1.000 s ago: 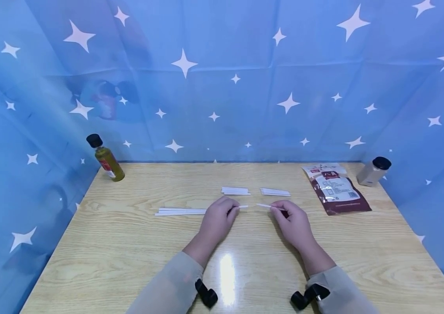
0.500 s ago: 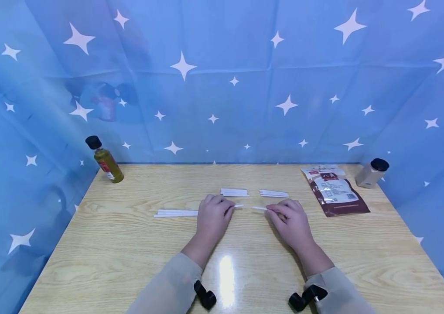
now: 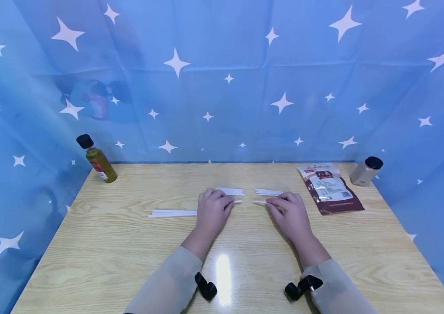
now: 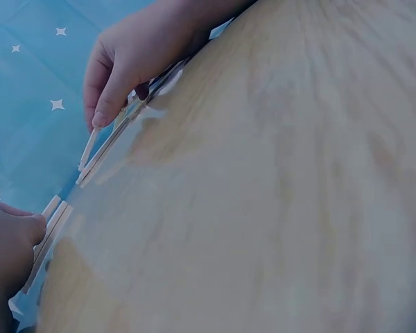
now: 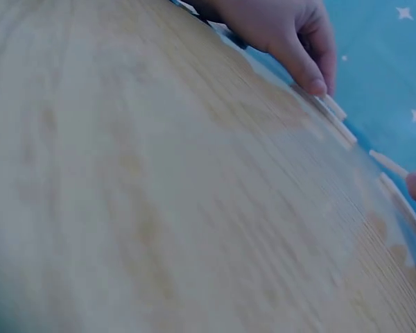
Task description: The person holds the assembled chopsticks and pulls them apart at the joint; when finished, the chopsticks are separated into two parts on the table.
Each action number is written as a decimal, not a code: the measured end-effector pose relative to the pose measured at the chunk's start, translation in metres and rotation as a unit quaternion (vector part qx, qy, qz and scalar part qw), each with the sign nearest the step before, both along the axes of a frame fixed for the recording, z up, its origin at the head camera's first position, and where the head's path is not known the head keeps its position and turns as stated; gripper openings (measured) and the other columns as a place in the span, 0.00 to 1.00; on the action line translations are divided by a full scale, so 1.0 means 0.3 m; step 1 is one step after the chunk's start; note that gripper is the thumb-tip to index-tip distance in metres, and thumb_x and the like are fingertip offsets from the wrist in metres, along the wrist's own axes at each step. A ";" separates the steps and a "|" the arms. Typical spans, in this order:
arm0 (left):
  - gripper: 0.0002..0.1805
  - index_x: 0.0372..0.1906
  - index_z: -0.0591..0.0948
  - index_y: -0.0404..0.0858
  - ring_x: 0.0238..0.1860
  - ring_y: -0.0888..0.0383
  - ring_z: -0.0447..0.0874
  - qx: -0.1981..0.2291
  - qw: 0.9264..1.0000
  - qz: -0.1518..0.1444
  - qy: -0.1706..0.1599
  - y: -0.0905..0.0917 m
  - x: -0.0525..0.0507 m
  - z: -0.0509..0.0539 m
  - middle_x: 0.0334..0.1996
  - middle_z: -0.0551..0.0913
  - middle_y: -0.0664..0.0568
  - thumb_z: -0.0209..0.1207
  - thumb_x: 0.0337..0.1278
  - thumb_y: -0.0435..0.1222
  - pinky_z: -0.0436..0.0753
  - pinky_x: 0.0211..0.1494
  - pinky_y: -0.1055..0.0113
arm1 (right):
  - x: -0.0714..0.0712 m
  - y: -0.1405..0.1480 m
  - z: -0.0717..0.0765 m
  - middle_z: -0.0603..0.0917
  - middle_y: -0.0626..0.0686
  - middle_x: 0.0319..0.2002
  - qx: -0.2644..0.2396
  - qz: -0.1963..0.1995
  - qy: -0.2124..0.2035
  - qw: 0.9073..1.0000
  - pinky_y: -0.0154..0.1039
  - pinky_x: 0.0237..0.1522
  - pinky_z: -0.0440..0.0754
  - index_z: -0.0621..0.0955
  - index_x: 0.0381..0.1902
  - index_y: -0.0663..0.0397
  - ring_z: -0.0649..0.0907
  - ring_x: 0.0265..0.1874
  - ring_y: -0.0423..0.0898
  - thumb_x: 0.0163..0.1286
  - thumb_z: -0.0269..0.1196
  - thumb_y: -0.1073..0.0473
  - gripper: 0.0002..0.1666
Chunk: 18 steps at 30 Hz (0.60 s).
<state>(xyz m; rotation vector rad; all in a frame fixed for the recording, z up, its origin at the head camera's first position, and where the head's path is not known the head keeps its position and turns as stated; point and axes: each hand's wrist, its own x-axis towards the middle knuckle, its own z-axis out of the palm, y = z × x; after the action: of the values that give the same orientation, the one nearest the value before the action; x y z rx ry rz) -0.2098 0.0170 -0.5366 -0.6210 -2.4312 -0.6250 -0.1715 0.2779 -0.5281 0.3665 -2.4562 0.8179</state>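
Over the middle of the table, my left hand (image 3: pixel 212 211) pinches a short thin white stick (image 3: pixel 238 201) between thumb and fingers. Facing it, my right hand (image 3: pixel 290 216) pinches another short white stick (image 3: pixel 260 202); a small gap separates the two tips. Just behind the left hand lies a row of short white sticks (image 3: pixel 230 191). A second such row (image 3: pixel 268 192) lies behind the right hand, its right end partly covered. Longer white sticks (image 3: pixel 172 213) lie left of the left hand, which hides their right ends. Both wrist views show the pinching thumbs and protruding stick ends.
A bottle of yellow-green liquid (image 3: pixel 102 165) with a black cap stands at the back left. At the back right lie a maroon and white packet (image 3: pixel 329 189) and, beside it, a black-capped jar (image 3: pixel 364 172). A blue starred curtain (image 3: pixel 206 87) borders the table.
Both hands have moved slightly away from me, bringing the pinched sticks closer to the two rows of short sticks. The head view has shifted a little.
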 end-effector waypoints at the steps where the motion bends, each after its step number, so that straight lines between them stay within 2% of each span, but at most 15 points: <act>1: 0.02 0.38 0.95 0.52 0.42 0.54 0.81 0.000 1.000 -0.001 0.002 0.001 -0.003 -0.001 0.36 0.88 0.59 0.77 0.61 0.42 0.78 0.46 0.53 | -0.003 0.002 -0.001 0.85 0.55 0.40 -0.001 -0.004 -0.006 1.000 0.53 0.48 0.74 0.94 0.41 0.54 0.79 0.42 0.57 0.64 0.79 0.63 0.08; 7: 0.02 0.39 0.95 0.52 0.45 0.53 0.81 -0.006 1.000 -0.004 -0.007 0.015 -0.014 -0.001 0.38 0.89 0.59 0.76 0.63 0.43 0.77 0.50 0.50 | -0.020 0.017 -0.009 0.85 0.57 0.40 0.005 -0.006 -0.009 1.000 0.55 0.49 0.74 0.94 0.41 0.54 0.79 0.43 0.59 0.65 0.79 0.63 0.07; 12: 0.04 0.42 0.95 0.55 0.52 0.52 0.79 -0.029 0.999 0.013 -0.036 0.029 -0.029 0.007 0.41 0.89 0.60 0.72 0.68 0.45 0.73 0.59 0.44 | -0.041 0.033 -0.012 0.85 0.60 0.40 0.009 0.001 -0.004 1.000 0.58 0.53 0.71 0.94 0.40 0.55 0.78 0.44 0.62 0.63 0.79 0.65 0.07; 18: 0.04 0.42 0.95 0.58 0.56 0.53 0.76 -0.039 0.998 0.028 -0.040 0.041 -0.055 0.019 0.43 0.88 0.62 0.72 0.68 0.47 0.70 0.64 0.43 | -0.068 0.051 -0.006 0.84 0.61 0.42 0.015 0.005 -0.008 1.000 0.59 0.55 0.69 0.94 0.42 0.54 0.78 0.46 0.63 0.65 0.78 0.64 0.08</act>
<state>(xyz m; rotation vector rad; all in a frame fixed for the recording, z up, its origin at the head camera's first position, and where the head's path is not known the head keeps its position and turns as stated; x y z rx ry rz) -0.2263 0.0293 -0.5309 -0.5671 -2.5490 -0.5444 -0.1918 0.2932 -0.5299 0.3856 -2.4852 0.7915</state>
